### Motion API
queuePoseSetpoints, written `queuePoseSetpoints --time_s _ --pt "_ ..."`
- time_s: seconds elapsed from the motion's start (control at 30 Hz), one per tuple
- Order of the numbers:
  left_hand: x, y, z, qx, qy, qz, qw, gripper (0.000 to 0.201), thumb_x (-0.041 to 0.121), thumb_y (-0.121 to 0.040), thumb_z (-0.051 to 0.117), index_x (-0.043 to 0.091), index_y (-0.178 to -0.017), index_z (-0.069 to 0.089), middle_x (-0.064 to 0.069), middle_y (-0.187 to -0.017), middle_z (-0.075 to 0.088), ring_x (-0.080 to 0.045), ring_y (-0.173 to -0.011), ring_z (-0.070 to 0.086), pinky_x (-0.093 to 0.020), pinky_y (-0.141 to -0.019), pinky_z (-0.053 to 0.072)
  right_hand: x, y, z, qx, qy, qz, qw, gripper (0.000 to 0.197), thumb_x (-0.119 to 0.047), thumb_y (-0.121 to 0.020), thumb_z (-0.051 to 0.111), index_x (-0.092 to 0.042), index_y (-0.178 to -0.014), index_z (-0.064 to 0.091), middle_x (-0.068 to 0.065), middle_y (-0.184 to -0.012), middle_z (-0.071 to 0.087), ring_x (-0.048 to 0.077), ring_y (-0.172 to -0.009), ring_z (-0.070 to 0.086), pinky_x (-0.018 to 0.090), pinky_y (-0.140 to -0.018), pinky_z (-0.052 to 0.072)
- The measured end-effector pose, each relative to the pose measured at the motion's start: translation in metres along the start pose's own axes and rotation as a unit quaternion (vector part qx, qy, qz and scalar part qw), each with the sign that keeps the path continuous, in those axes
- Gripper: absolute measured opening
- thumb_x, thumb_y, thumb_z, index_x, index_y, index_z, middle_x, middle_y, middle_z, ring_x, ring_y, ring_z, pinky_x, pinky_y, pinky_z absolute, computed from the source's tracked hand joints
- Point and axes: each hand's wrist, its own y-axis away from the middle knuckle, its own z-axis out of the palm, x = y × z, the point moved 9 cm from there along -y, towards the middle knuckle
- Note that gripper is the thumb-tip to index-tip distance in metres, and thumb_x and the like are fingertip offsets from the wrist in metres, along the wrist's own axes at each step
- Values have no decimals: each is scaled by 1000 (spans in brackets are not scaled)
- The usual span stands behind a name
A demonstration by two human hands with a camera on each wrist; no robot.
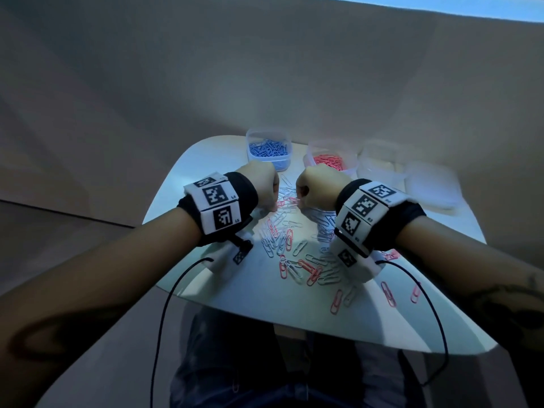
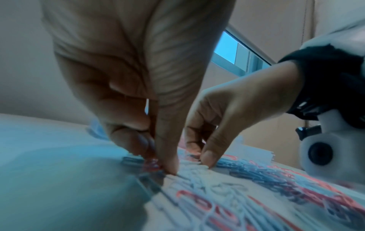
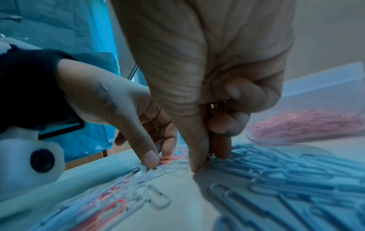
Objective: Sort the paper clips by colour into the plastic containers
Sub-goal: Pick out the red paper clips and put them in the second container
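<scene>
Head view, two hands [image 1: 262,184] [image 1: 316,188], four containers [image 1: 267,151]

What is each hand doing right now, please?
Left hand: pinching red paper clips from the pile.
Right hand: fingertips pinched down at the pile; what it grips cannot be told.

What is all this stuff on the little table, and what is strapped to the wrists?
Table: one, white, in front of the seated person.
Blue tub: one, clear, far left, holds blue clips.
Red tub: one, clear, right of it, holds red clips.
Empty tubs: at least two, clear, far right; blurred.
Loose clips: many, red and white, strewn mid-table.
Cables: two, black, trailing off the wristbands.
Wristbands: two, black, with white coded tags.
Left hand: fingertips pinching red clips in the pile.
Right hand: fingertips down among white clips.
</scene>
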Motion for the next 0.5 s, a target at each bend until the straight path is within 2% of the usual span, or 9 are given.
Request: queuePoseSetpoints --time_s 0.07,0.17,0.27,0.37,0.43,0.5 --pt "-3 0 3 -16 11 -10 1000 11 10 -77 73 8 -73 63 -2 -68 58 -15 -60 52 -23 -58 47 7 4 -2 6 10 16 1000 11 -8 -80 63 -6 -91 65 11 -97 67 27 -90 61 28 -69 46" --pt "-9 1 5 -25 63 -23 997 25 7 -79 71 12 -61 53 -2 -63 55 -14 -55 50 -23 -53 48 13 13 -8 29 39 29 998 17 -4 -82 55 -3 -98 62 14 -100 65 28 -86 57 30 -68 44" --pt "-12 8 -1 -13 125 -32 992 24 7 -81 69 14 -64 54 0 -65 57 -10 -55 53 -18 -48 48 8 19 -13 45 41 22 998 18 -3 -84 53 -5 -100 61 14 -103 63 29 -90 57 32 -70 45" --pt "-16 17 -7 5 169 -38 985 20 9 -80 69 14 -67 56 0 -66 57 -8 -58 51 -14 -44 43 2 19 -15 49 28 5 998 21 -5 -84 53 -12 -102 63 9 -108 62 28 -99 58 30 -69 41" --pt "-20 23 -8 15 196 -46 979 11 8 -80 69 13 -75 60 -2 -72 58 -10 -63 53 -16 -48 44 1 18 -14 38 34 3 999 20 -9 -85 55 -14 -103 63 8 -109 63 28 -100 58 28 -68 41" --pt "-22 28 -8 23 221 -48 974 6 7 -82 66 11 -83 62 -4 -77 59 -11 -67 53 -19 -53 45 1 19 -12 25 42 4 999 17 -12 -84 61 -12 -101 65 6 -107 65 26 -99 59 26 -61 39"
